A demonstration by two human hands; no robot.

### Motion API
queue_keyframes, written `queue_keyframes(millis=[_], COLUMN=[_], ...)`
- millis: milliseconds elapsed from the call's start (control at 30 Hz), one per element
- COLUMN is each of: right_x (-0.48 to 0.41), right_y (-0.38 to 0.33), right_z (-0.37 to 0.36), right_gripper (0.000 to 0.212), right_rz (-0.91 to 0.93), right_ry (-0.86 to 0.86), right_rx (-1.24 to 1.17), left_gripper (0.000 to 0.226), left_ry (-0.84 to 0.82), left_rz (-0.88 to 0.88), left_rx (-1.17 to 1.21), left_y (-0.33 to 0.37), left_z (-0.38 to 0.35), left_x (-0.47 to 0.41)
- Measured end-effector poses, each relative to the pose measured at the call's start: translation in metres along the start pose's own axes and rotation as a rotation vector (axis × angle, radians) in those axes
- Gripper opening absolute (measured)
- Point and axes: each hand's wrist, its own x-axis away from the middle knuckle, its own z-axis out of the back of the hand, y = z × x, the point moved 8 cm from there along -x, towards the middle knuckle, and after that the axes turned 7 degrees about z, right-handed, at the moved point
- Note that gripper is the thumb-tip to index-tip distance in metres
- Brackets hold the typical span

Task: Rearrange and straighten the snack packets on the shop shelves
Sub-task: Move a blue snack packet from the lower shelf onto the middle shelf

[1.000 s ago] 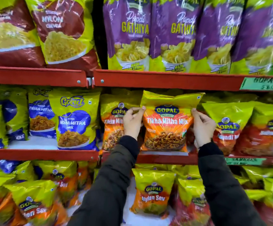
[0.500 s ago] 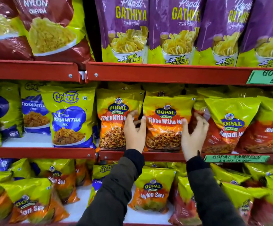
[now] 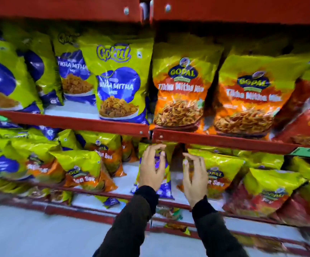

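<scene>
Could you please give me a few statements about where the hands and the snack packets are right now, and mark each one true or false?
1. Both hands are raised in front of the shelf below the one with the orange packets. True: the left hand and right hand are under the red shelf edge.
2. The right hand holds an orange packet. False: that packet stands on the shelf above, untouched.
3. A blue-and-yellow packet stands upright left of the orange packets. True.
4. Both hands are clenched into fists. False: the fingers are loosely curled and apart.
5. The sleeves are white. False: they are dark.
</scene>
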Motion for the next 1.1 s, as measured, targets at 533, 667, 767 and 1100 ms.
queue_keyframes(millis=[533,667,767,1100], right_x=[0.062,0.071,0.082,0.103], right_y=[0.150,0.142,0.121,0.016], right_z=[-0.155,-0.141,-0.125,-0.083], right_gripper=[0.059,0.055,0.041,0.026], right_rz=[-0.975,-0.954,-0.909,-0.539], right_ry=[-0.464,-0.362,-0.272,-0.208], right_rx=[-0.201,-0.238,-0.338,-0.436], left_gripper=[0.072,0.072,0.061,0.006], left_ry=[-0.504,-0.462,-0.384,0.029], left_rz=[1.091,1.038,0.993,0.828], left_rx=[0.161,0.207,0.258,0.478], left_y=[-0.242,-0.227,-0.213,-0.155], left_z=[-0.052,-0.043,-0.026,0.083], left_x=[0.014,0.021,0.038,0.101])
